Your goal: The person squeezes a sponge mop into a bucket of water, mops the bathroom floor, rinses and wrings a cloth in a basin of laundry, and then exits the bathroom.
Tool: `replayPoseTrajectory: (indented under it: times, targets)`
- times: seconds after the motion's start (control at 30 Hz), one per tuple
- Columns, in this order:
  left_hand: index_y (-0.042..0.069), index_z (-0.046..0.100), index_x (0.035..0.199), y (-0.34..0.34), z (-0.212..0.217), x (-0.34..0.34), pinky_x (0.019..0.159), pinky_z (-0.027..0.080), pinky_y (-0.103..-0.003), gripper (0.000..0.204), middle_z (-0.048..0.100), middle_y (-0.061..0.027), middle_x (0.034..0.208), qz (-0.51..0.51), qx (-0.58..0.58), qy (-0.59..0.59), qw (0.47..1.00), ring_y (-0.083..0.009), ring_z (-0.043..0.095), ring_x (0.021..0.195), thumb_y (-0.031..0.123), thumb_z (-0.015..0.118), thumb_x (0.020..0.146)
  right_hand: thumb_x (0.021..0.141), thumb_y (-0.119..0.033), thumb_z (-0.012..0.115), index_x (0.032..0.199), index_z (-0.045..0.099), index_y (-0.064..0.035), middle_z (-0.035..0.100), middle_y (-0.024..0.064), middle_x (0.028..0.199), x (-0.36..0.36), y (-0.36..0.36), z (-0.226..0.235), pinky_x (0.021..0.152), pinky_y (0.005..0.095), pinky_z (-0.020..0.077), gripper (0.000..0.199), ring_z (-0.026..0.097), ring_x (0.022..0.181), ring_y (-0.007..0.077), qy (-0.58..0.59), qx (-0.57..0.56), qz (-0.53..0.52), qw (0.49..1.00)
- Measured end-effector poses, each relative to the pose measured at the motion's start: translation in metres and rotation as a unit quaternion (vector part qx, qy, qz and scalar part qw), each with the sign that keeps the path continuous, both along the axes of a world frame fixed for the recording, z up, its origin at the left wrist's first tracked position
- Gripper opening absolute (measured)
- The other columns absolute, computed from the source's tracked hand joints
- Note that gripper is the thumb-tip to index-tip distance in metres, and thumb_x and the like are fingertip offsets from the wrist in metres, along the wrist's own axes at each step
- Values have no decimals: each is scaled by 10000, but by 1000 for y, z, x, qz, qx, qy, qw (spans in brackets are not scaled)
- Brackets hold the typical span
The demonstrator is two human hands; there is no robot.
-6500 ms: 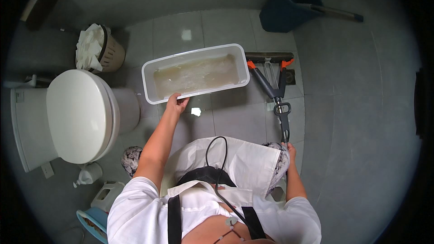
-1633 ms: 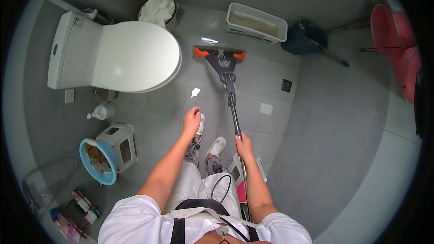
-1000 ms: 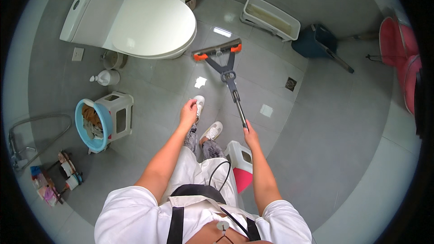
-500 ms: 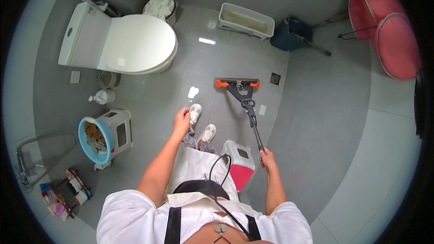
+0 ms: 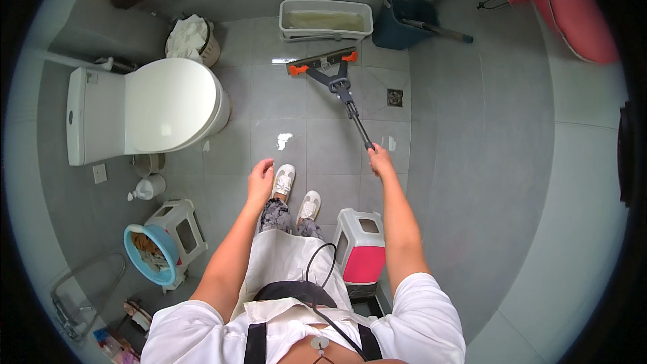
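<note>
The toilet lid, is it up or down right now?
Down. The toilet shows one smooth white lid covering the whole bowl; no seat ring or water is visible.

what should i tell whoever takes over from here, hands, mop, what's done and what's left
Right hand: closed on the end of the mop handle, arm stretched forward.
Left hand: empty, open, held out over the floor.
Mop head: flat on the grey floor tiles, just in front of the white tub, which holds murky water.
Toilet: lid shut, to the left.
Done: a wet sheen shows on the tiles ahead of the feet.
Left: cannot tell how much floor is still unmopped.
</note>
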State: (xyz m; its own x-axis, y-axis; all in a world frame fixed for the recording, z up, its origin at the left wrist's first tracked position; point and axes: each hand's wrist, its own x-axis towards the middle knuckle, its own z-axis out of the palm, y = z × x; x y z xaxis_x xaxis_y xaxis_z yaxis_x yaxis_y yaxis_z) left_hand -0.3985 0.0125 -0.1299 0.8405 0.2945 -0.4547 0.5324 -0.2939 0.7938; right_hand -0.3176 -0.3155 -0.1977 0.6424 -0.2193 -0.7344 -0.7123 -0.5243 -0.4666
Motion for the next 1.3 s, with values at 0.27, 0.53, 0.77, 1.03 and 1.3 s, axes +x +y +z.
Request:
replayPoseTrajectory:
  times: [0.27, 0.53, 0.77, 1.03, 1.3]
  targets:
    - [16, 547, 1027, -12, -4, 12, 759, 439, -259, 237, 605, -90, 947, -55, 13, 50, 997, -141, 565, 859, 104, 486, 815, 839, -307, 468, 1253, 388, -212, 409, -1, 515, -124, -72, 25, 310, 251, 283, 432, 339, 351, 93, 123, 41, -114, 985]
    - [3, 549, 1003, -42, -6, 24, 778, 446, -303, 238, 597, -129, 954, -95, -26, 15, 995, -220, 577, 882, 110, 487, 800, 859, -264, 475, 1269, 362, -236, 402, -12, 526, -150, -103, 99, 314, 228, 276, 426, 323, 366, 66, 157, 88, -236, 955]
    - [-2, 542, 1028, -32, 3, 29, 777, 439, -271, 243, 602, -108, 956, -95, 6, 25, 995, -164, 568, 886, 95, 473, 816, 867, -280, 464, 1284, 324, -237, 411, -11, 530, -75, -110, 71, 305, 218, 272, 442, 322, 359, 61, 81, 110, -230, 964]
    - [2, 539, 1027, -15, -13, 22, 771, 442, -275, 246, 599, -113, 954, -67, 17, 21, 997, -175, 570, 871, 95, 482, 807, 880, -302, 422, 1275, 321, -251, 392, -11, 525, -5, -116, 6, 305, 231, 283, 411, 322, 362, 72, 102, 71, -240, 963]
    - [6, 547, 1007, 5, 29, -13, 763, 450, -299, 246, 595, -135, 952, 3, 15, 26, 1000, -222, 580, 857, 103, 479, 793, 872, -314, 427, 1278, 289, -300, 388, -5, 516, -116, -102, 44, 310, 238, 293, 429, 318, 352, 82, 201, 61, -263, 942]
